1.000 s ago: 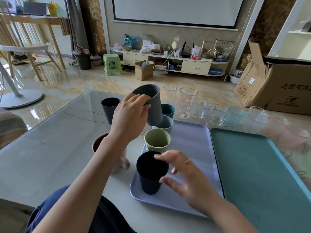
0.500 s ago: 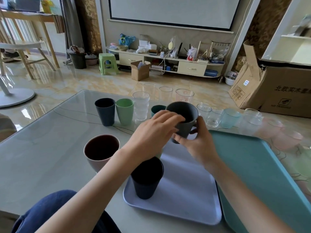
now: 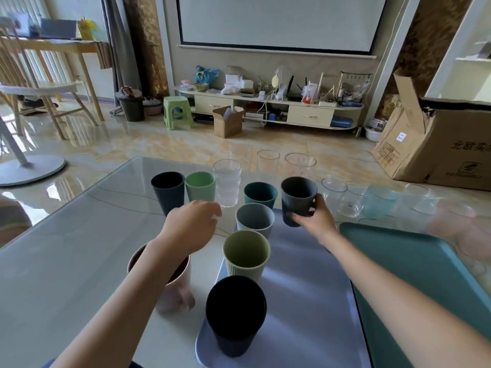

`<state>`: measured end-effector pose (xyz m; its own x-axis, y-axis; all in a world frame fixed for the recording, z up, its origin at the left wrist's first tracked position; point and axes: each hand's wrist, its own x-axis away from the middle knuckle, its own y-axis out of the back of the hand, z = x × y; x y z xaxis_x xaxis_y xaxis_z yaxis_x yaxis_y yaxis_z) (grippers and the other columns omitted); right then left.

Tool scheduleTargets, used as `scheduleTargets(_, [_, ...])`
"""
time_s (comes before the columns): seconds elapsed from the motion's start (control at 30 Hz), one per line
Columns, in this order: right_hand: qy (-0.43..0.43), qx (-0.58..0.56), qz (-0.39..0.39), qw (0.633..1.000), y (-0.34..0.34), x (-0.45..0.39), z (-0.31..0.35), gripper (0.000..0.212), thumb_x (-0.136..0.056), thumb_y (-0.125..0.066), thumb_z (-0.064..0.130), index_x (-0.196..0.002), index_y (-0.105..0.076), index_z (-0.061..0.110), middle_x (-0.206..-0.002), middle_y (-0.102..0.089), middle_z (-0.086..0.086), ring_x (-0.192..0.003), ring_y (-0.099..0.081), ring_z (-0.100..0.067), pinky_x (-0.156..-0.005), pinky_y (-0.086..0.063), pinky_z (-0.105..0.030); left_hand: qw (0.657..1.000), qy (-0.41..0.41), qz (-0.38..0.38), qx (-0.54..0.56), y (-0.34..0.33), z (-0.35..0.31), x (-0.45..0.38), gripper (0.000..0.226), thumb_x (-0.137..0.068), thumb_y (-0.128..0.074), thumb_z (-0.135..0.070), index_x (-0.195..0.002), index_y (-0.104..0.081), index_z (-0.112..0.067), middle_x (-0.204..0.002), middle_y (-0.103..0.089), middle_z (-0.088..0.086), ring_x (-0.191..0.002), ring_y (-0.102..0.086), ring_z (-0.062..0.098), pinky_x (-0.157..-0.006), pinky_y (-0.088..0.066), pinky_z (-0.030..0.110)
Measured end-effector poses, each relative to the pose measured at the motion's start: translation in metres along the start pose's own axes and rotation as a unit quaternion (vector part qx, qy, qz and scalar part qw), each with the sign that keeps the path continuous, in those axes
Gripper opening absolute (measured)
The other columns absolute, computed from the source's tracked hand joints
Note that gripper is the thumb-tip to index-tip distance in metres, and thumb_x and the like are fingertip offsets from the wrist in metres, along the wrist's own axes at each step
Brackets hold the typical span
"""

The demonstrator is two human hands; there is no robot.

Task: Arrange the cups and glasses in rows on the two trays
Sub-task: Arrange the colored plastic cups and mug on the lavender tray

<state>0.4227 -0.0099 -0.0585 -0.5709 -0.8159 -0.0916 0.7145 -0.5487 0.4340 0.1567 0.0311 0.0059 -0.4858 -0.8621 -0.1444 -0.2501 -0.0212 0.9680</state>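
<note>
The right hand [image 3: 314, 217] now grips the dark grey cup [image 3: 298, 200] alone, fingers wrapped round its lower wall, at the far edge of the lilac tray [image 3: 305, 301]; whether the base has touched down there cannot be told. The left hand [image 3: 192, 225], which carried that cup a second ago and shared it half a second ago, has let go and hangs loose and empty over the table [image 3: 66, 248], left of the tray, near the navy cup [image 3: 168, 191] and mint cup [image 3: 200, 185]. So the cup has passed from left to right, and it looks set to open a second row beside the first: black cup [image 3: 236, 314] nearest, olive cup [image 3: 246, 252], then pale grey cup [image 3: 255, 219], with a teal cup [image 3: 260, 195] just beyond, at or past the far rim. The freed left hand is probably going for the next cup. A pink cup [image 3: 174, 285] waits under the left forearm, the glasses [image 3: 300, 166] stand far along the table, and the teal tray [image 3: 425, 274] on the right holds nothing.
</note>
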Motion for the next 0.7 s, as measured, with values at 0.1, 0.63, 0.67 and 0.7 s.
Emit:
scheduleTargets(0.1, [-0.014,0.005,0.021,1.000,-0.011,-0.002,-0.015,0.067,-0.072,-0.079,0.012,-0.126,-0.039,0.006,-0.123,-0.058,-0.014,-0.103,-0.057,-0.028,-0.082,-0.048,-0.035,1.000,0.001,-0.014,0.005,-0.002,0.003,-0.004,0.032,-0.095,-0.041,-0.018,-0.117,-0.060,-0.031,-0.124,-0.061,-0.004,-0.104,-0.060,0.021,-0.075,-0.041,0.028])
scheduleTargets(0.63, [-0.008,0.016,0.059,0.998,-0.016,0.002,-0.052,0.062,-0.070,-0.078,0.012,-0.122,-0.045,0.011,-0.105,-0.058,0.000,-0.094,-0.054,-0.016,-0.082,-0.041,-0.027,0.993,0.036,-0.016,-0.115,-0.036,0.054,-0.103,0.037,-0.088,-0.052,-0.012,-0.125,-0.049,-0.011,-0.126,-0.057,0.011,-0.117,-0.050,0.029,-0.092,-0.041,0.042])
scheduleTargets(0.67, [-0.005,0.014,0.058,0.998,-0.016,0.001,-0.053,0.061,-0.069,-0.078,0.012,-0.121,-0.046,0.011,-0.105,-0.058,-0.001,-0.094,-0.055,-0.016,-0.082,-0.041,-0.026,0.991,0.032,0.008,-0.127,-0.041,0.057,-0.108,0.037,-0.089,-0.054,-0.016,-0.124,-0.048,-0.011,-0.126,-0.056,0.010,-0.120,-0.048,0.028,-0.095,-0.039,0.042])
scheduleTargets(0.7, [-0.003,0.012,0.057,0.998,-0.016,0.000,-0.054,0.061,-0.069,-0.078,0.011,-0.121,-0.046,0.011,-0.106,-0.059,-0.001,-0.095,-0.055,-0.015,-0.083,-0.042,-0.026,0.990,0.028,0.029,-0.132,-0.046,0.059,-0.111,0.037,-0.089,-0.056,-0.019,-0.124,-0.048,-0.011,-0.127,-0.056,0.009,-0.123,-0.046,0.027,-0.098,-0.036,0.041])
